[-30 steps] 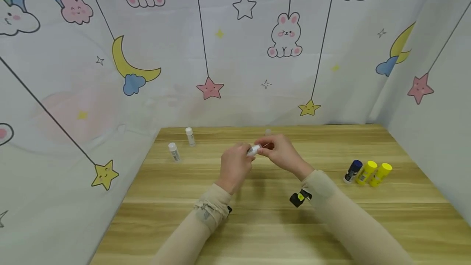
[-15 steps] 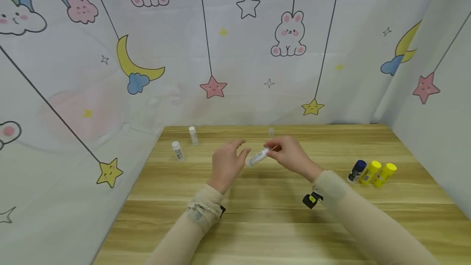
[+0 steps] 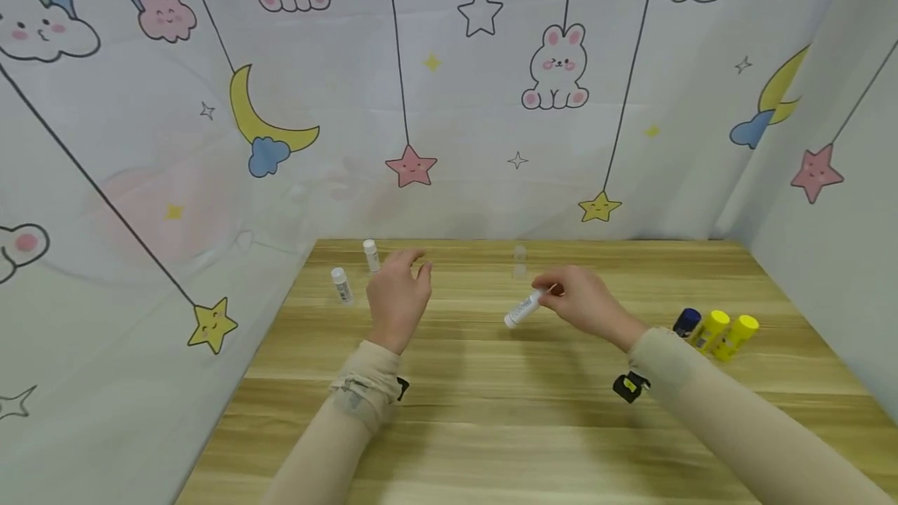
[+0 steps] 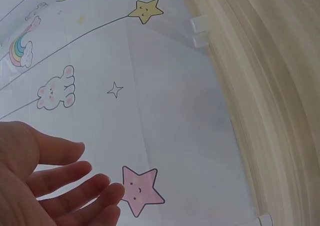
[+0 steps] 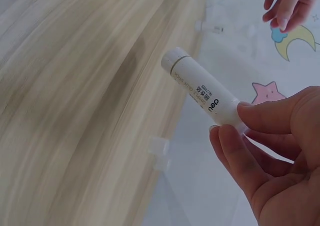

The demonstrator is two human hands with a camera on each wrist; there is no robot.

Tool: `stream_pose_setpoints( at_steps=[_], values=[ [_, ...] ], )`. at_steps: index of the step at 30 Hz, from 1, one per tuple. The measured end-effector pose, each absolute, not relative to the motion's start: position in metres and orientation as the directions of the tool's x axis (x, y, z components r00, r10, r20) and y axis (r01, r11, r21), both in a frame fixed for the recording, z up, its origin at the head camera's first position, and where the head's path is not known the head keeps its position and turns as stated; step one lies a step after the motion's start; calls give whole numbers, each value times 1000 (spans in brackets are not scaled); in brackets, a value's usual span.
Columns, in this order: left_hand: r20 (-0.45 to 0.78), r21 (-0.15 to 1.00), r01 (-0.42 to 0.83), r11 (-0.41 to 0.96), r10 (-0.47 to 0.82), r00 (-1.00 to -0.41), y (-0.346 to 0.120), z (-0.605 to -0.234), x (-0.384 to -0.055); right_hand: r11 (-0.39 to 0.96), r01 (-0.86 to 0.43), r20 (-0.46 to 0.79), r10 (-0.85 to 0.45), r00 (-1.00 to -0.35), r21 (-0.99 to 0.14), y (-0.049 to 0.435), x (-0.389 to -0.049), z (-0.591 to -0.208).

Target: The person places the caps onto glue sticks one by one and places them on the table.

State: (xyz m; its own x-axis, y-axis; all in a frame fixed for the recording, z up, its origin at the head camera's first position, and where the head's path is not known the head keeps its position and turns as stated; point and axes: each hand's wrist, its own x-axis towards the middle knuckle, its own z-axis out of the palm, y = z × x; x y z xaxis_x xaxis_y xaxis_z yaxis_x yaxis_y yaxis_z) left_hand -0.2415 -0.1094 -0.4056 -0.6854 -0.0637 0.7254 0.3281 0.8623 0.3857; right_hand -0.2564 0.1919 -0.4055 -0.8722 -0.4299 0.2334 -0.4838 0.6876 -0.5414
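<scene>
My right hand (image 3: 582,301) pinches a white glue stick (image 3: 522,309) at one end, between thumb and fingertips. It is tilted, and its other end points down and left above the table. Its printed label shows in the right wrist view, where the glue stick (image 5: 200,88) stands clear of the wood. My left hand (image 3: 398,294) hovers over the left part of the table with loosely bent fingers and nothing in them. Close to it stand two more white glue sticks, a front one (image 3: 342,286) and a rear one (image 3: 371,256), the latter partly behind the hand.
Two small translucent caps (image 3: 519,271) sit near the back middle of the wooden table (image 3: 449,427). At the right stand a dark blue glue stick (image 3: 687,321) and two yellow glue sticks (image 3: 710,330), partly behind the right sleeve. A printed curtain (image 3: 463,100) encloses the back and sides.
Both hands held the white glue stick together a second ago. The left hand has let go and moved left; the right has carried the glue stick to the right and lower.
</scene>
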Motion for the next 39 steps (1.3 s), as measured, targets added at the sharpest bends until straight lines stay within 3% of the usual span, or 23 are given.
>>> stream_pose_setpoints(
  at_steps=[13,23,30,39],
  values=[
    [742,432,250,867,-183,-645,-147,-406,-255,764,-493,204,-450,-870,-417,237,-246,-396],
    [669,491,130,861,-277,-690,-162,-412,-262,815,-464,160,-436,-885,-348,268,-237,-391],
    [656,513,102,852,-313,-686,-176,-413,-264,827,-480,170,-450,-877,-291,285,-232,-386],
    [499,577,-41,816,-392,-773,-194,-425,-271,824,-504,180,-471,-863,-258,301,-230,-385]
  ],
)
